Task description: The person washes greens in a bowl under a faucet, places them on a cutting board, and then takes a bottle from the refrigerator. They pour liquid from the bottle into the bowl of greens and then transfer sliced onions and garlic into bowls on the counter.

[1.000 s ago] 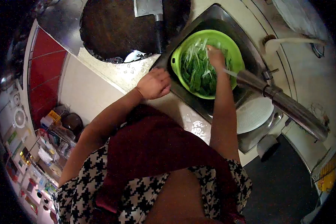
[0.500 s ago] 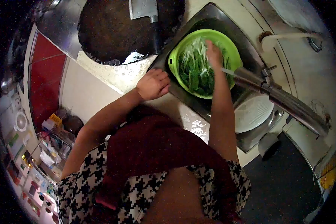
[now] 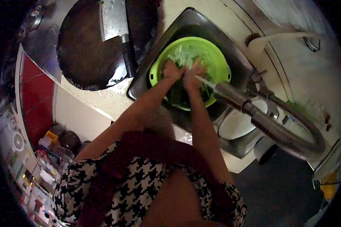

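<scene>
A bright green basin (image 3: 222,64) sits in the dark sink (image 3: 235,49), with leafy greens (image 3: 185,55) and water in it. Both hands are inside the basin, side by side over the greens. My left hand (image 3: 172,71) has its fingers down among the pale stems, and what they hold is hidden. My right hand (image 3: 194,75) is beside it, fingers partly spread against the greens. Water runs from the metal faucet (image 3: 235,97) onto my right hand.
Left of the sink, a cleaver (image 3: 115,22) lies on a large round dark board (image 3: 83,49). A white oval strainer (image 3: 236,123) rests in the sink's smaller part. A brush (image 3: 254,41) is behind the sink, and a dark cup (image 3: 265,148) hangs at right.
My left hand has moved from the counter by the sink's edge into the basin. My right hand has shifted toward it and lower among the greens. The camera view has shifted.
</scene>
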Demonstrator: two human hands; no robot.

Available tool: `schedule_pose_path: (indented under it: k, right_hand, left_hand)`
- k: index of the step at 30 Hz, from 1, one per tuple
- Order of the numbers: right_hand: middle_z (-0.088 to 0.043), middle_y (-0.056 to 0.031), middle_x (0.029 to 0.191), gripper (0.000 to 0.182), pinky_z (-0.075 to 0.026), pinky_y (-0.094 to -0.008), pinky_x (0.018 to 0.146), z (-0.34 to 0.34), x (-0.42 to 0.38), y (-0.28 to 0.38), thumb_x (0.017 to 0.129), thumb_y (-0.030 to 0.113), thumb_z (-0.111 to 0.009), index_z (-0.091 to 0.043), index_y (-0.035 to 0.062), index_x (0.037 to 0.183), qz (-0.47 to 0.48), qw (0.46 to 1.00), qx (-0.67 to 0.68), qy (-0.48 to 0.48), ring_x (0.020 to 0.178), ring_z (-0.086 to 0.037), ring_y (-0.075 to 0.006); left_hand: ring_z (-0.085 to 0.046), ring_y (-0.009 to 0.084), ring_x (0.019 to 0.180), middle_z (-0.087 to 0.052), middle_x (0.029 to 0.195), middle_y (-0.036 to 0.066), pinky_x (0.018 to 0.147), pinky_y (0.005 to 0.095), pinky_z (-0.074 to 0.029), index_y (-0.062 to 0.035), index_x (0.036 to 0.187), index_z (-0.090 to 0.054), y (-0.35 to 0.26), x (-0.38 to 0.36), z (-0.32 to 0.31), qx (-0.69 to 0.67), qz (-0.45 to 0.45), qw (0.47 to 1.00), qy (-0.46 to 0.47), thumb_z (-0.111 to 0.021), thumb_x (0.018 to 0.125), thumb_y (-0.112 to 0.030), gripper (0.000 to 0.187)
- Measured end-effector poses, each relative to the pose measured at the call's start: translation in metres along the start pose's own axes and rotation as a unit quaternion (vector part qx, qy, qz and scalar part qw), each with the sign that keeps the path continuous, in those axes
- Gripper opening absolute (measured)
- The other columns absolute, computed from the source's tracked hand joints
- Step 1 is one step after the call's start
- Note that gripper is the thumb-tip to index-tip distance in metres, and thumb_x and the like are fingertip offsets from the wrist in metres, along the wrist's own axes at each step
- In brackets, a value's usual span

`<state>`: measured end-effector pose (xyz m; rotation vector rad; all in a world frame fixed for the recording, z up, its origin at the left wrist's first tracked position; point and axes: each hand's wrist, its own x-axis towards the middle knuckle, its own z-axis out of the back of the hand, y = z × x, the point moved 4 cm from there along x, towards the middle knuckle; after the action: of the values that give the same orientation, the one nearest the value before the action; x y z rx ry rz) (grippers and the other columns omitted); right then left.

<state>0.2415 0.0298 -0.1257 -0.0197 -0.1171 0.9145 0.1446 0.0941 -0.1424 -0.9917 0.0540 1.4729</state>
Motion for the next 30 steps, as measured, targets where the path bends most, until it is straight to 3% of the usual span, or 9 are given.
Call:
schedule_pose_path:
  k: [4,8,11,13,17,20,24,27,30]
  right_hand:
    - [-0.043,-0.0173,0.125,0.068,-0.031,-0.0449,0.096,-0.052,0.021,-0.037,0.078,0.043,-0.058,-0.035,0.0068,0.131,-0.028,0.925,0.269,0.268,0.116,-0.039,-0.0319]
    - [-0.05,-0.0213,0.113,0.068,-0.045,-0.0423,0.079,-0.113,0.051,-0.085,0.074,0.036,-0.069,-0.041,-0.0047,0.122,-0.051,0.849,0.486,0.201,0.095,-0.055,-0.0287]
    - [-0.05,-0.0178,0.115,0.065,-0.044,-0.0401,0.081,-0.039,0.055,-0.062,0.073,0.032,-0.071,-0.043,-0.0048,0.12,-0.149,0.751,0.574,0.29,0.095,-0.054,-0.0248]
    - [-0.052,-0.0181,0.111,0.068,-0.043,-0.04,0.081,-0.047,0.048,-0.067,0.072,0.041,-0.07,-0.047,-0.005,0.116,-0.109,0.783,0.551,0.268,0.095,-0.054,-0.0256]
    - [-0.047,-0.0252,0.119,0.081,-0.041,-0.0449,0.083,-0.034,0.044,-0.064,0.069,0.051,-0.068,-0.042,-0.0064,0.121,-0.143,0.809,0.484,0.302,0.106,-0.049,-0.0364]
    - [-0.045,-0.0248,0.122,0.082,-0.041,-0.0452,0.084,0.004,0.044,-0.056,0.072,0.05,-0.066,-0.037,-0.0046,0.127,-0.111,0.811,0.502,0.279,0.109,-0.046,-0.0385]
    - [-0.04,-0.0249,0.126,0.082,-0.038,-0.0456,0.088,-0.024,0.045,-0.067,0.074,0.047,-0.065,-0.031,-0.0019,0.13,-0.095,0.832,0.506,0.208,0.11,-0.044,-0.0401]
    - [-0.037,-0.0254,0.128,0.083,-0.036,-0.0472,0.09,0.013,0.052,-0.051,0.071,0.044,-0.068,-0.031,-0.0019,0.13,-0.046,0.883,0.437,0.166,0.112,-0.041,-0.0414]
    - [-0.045,-0.0241,0.118,0.079,-0.038,-0.0459,0.089,0.065,0.048,-0.024,0.067,0.039,-0.073,-0.037,-0.0044,0.123,0.042,0.946,0.319,0.039,0.106,-0.046,-0.0395]
  left_hand:
    - [-0.059,0.0308,0.084,-0.06,0.091,0.017,0.071,0.0448,-0.048,0.0022,0.116,-0.043,0.017,0.013,-0.002,-0.029,0.025,0.999,0.004,-0.071,0.067,-0.041,0.071]
    - [-0.06,0.0277,0.08,-0.061,0.094,0.013,0.068,0.0431,-0.049,0.0009,0.118,-0.046,0.062,0.059,-0.062,-0.365,0.123,0.897,0.218,-0.072,0.069,-0.035,0.066]
    - [-0.061,0.0247,0.081,-0.061,0.098,0.01,0.068,0.039,-0.051,0.0005,0.118,-0.048,0.02,0.01,-0.008,-0.493,0.126,0.815,0.277,-0.071,0.071,-0.031,0.061]
    - [-0.061,0.0234,0.085,-0.06,0.102,0.01,0.069,0.0363,-0.052,0.0,0.116,-0.05,-0.03,-0.031,0.042,-0.534,0.133,0.766,0.332,-0.071,0.072,-0.029,0.056]
    - [-0.061,0.0221,0.088,-0.059,0.106,0.011,0.071,0.0346,-0.052,-0.0015,0.117,-0.049,-0.033,-0.034,0.054,-0.492,0.174,0.814,0.255,-0.068,0.076,-0.023,0.05]
    - [-0.052,0.0227,0.104,-0.054,0.117,0.009,0.084,0.0378,-0.044,-0.012,0.126,-0.043,-0.009,-0.013,0.021,-0.486,0.086,0.813,0.309,-0.066,0.075,-0.033,0.06]
    - [-0.053,0.0208,0.103,-0.058,0.107,0.009,0.081,0.0381,-0.047,-0.0066,0.119,-0.045,-0.004,-0.004,0.012,-0.533,-0.01,0.81,0.245,-0.067,0.074,-0.02,0.052]
    - [-0.055,0.024,0.094,-0.055,0.107,0.013,0.081,0.0367,-0.045,-0.0005,0.122,-0.041,-0.005,-0.003,0.013,-0.388,-0.148,0.908,0.052,-0.066,0.075,-0.015,0.055]
    - [-0.053,0.0318,0.091,-0.048,0.107,0.018,0.079,0.0406,-0.044,0.0036,0.129,-0.027,-0.011,-0.025,0.016,-0.12,-0.199,0.962,-0.144,-0.066,0.074,-0.032,0.077]
